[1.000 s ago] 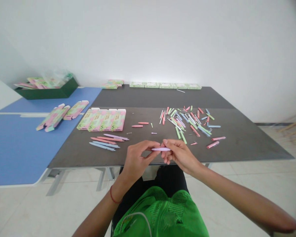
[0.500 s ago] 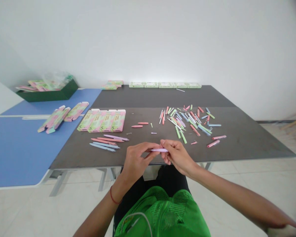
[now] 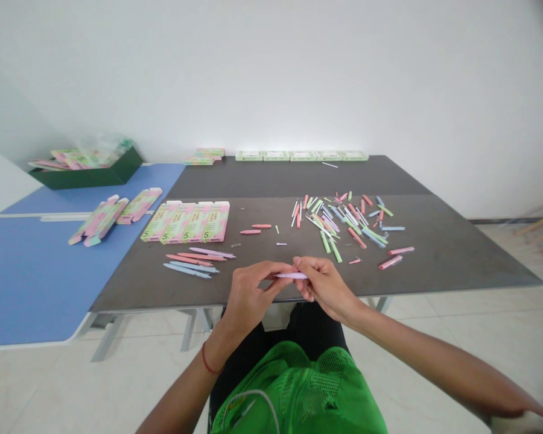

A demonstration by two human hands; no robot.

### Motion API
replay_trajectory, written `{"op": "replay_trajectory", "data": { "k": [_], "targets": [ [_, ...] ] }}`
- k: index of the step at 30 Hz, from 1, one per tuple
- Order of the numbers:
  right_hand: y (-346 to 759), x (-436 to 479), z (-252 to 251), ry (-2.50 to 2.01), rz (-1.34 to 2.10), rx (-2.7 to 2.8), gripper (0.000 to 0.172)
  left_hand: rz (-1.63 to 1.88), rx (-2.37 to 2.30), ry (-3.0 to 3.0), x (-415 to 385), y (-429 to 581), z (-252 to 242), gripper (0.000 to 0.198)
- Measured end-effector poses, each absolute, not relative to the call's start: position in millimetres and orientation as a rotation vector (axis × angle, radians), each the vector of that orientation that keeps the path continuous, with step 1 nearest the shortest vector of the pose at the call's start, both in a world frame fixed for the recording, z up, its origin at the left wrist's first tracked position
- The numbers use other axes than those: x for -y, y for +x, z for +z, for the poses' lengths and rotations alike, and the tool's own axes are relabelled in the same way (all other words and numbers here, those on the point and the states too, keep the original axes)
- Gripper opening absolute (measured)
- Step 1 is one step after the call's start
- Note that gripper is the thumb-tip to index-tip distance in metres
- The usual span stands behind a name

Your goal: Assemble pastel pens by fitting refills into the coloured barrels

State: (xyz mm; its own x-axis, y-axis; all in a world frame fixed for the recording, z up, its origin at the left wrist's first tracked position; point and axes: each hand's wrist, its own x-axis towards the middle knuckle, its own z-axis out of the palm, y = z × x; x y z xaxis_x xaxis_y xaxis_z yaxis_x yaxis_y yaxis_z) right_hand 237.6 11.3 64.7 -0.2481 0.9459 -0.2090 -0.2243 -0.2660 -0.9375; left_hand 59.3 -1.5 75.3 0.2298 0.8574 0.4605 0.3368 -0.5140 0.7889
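Note:
Just above the table's front edge, my left hand (image 3: 257, 290) and my right hand (image 3: 324, 284) both pinch a slim lilac pen-shaped plastic piece (image 3: 291, 275), its middle partly hidden by my right fingers. Several assembled pastel pens (image 3: 193, 260) lie side by side to the left of my hands. Farther ahead, a loose heap of pink, green, blue and white pen parts (image 3: 344, 226) is spread on the dark grey table (image 3: 447, 265). A few pink pieces (image 3: 391, 262) sit at its right side.
Several flat printed pastel cartons (image 3: 185, 221) lie on the dark table, with green-white boxes (image 3: 301, 155) along its far edge. Carton blanks (image 3: 98, 220) lie on the blue table (image 3: 40, 283) at left, behind which stands a dark green tray (image 3: 85, 176).
The lilac piece has turned slightly in my fingers and shows thinner. My right hand covers more of it. My hands stay in about the same place, and the view has shifted very slightly.

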Motion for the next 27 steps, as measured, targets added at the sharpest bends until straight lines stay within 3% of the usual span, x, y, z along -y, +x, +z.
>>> {"op": "replay_trajectory", "data": {
  "k": [27],
  "targets": [
    [236.6, -10.0, 62.4, -1.078, 1.676, 1.018, 0.047, 1.241, -1.137, 1.953, 3.3, 61.0, 75.0, 0.009]
  ]
}}
